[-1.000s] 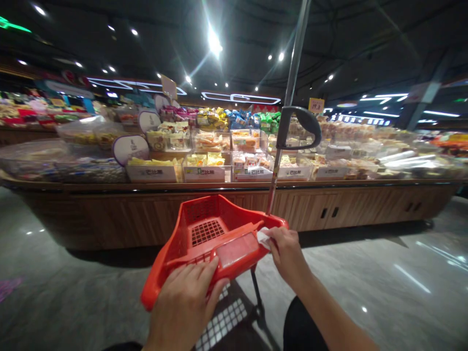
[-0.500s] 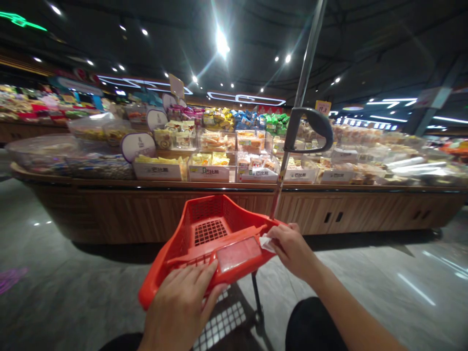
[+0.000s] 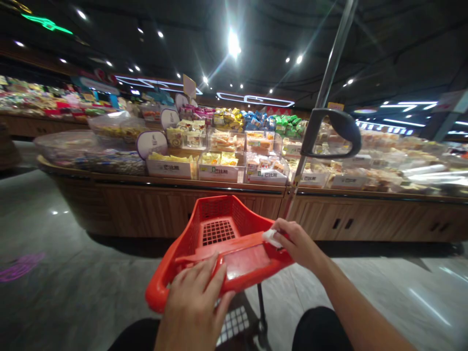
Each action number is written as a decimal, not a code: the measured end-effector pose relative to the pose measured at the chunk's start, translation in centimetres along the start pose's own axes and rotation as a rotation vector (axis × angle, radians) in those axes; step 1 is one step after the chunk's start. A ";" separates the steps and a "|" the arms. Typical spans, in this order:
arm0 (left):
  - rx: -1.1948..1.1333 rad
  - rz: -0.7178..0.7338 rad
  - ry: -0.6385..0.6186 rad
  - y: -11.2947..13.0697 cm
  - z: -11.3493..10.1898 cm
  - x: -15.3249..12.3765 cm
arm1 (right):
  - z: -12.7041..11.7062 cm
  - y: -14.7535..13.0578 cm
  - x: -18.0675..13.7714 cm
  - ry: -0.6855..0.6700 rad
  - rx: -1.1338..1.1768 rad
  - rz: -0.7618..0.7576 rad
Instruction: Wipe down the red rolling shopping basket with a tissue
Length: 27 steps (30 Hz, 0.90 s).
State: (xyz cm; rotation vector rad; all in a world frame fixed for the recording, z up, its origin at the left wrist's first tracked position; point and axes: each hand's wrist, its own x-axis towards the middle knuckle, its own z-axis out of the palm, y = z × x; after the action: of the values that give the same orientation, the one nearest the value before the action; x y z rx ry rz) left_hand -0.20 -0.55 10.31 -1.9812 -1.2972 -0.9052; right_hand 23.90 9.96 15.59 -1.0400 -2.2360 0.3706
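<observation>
**Both hands on the red basket at the snack counter**

A long wooden display counter [image 3: 175, 204] spans the background, loaded with clear bins of packaged snacks [image 3: 223, 158] and white price labels. The grey polished floor [image 3: 73, 273] lies in front of it.

The red plastic basket [image 3: 219, 234] sits centre frame, just ahead of the person, tilted with its open mesh interior facing the camera. A grey metal pole [image 3: 331, 73] rises from its right rear corner and carries a dark loop handle [image 3: 331, 134].

The left hand [image 3: 195, 302] lies flat over the near rim of the basket, fingers spread, thumb under the edge. The right hand [image 3: 298, 243] is closed on a small white wipe [image 3: 272, 237], pressed against the basket's right rim.
</observation>
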 end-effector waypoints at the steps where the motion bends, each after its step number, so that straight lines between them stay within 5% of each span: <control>1: -0.025 0.001 0.021 0.6 0.2 0.2 | 0.3 -0.3 0.7 -0.019 0.018 -0.024; 5: -0.139 -0.055 0.086 2.5 1.0 0.8 | 1.2 -1.0 3.1 -0.201 -0.029 -0.130; 11: -0.176 -0.069 0.111 2.4 1.1 0.9 | -0.1 -0.2 3.5 -0.347 -0.147 0.029; 17: -0.207 -0.060 0.116 2.0 0.7 0.7 | -0.1 -0.9 2.2 -0.226 -0.032 -0.065; 23: -0.152 -0.010 0.089 1.2 0.6 0.2 | -2.1 -0.6 0.6 -0.291 -0.182 -0.108; 27: -0.101 0.066 0.079 0.6 0.6 0.2 | -1.4 -1.1 -0.6 -0.218 -0.232 -0.146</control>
State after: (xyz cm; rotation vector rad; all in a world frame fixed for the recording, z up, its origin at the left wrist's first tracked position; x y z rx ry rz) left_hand 0.51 -0.19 10.09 -2.0314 -1.1562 -1.0236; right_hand 24.50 8.80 16.93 -0.9827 -2.5814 0.1700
